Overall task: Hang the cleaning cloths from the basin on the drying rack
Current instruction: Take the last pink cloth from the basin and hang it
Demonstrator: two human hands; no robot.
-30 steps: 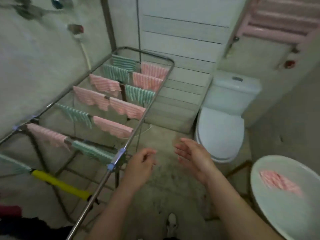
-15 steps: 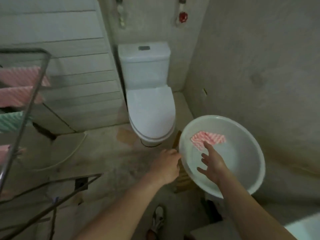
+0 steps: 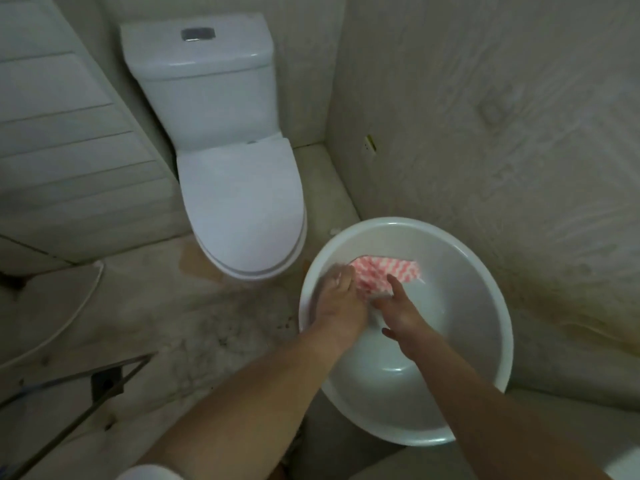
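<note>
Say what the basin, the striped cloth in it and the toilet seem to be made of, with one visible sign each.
Basin: probably plastic, smooth and glossy; thin rolled rim, soft highlights.
Cloth: thin fabric, woven or nonwoven, matte; it folds and crumples, pink and white stripes.
Toilet: likely glazed ceramic, the lid perhaps plastic; hard white sheen.

Both forearms are bare, as are the left hand (image 3: 341,306) and the right hand (image 3: 403,315).

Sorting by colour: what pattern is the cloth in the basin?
The cloth has pink-and-white zigzag stripes; head view shows it.
</note>
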